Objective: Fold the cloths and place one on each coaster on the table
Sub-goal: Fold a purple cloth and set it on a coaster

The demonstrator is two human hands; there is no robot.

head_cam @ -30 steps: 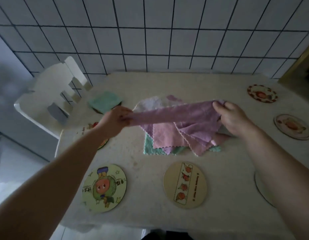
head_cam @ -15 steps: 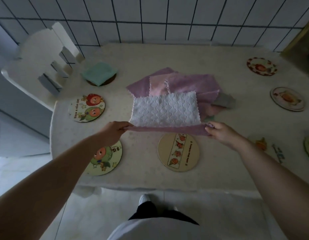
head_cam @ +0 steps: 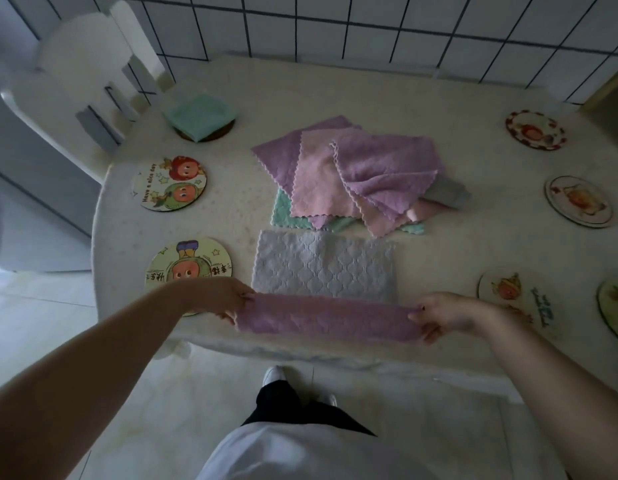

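Head view: the purple-and-white quilted microfibre cloth [head_cam: 324, 271], held in the air over the pile a second ago, now lies spread at the table's near edge, white side up. Its near edge is turned up into a purple band. The left hand [head_cam: 220, 295] pinches that band at its nine o'clock end and the right hand [head_cam: 442, 312] pinches the three o'clock end, both clenched on the fabric. Since half a second ago the band has widened, so the first fold looks under way rather than finished.

At twelve o'clock from it sits the loose pile of purple, pink and green cloths [head_cam: 356, 174], not yet folded. At ten o'clock a folded mint-green cloth [head_cam: 199, 114] already rests on a dark round coaster. The round cartoon-printed coaster [head_cam: 188, 263] just beside the left hand is bare, a likely destination once folding ends.
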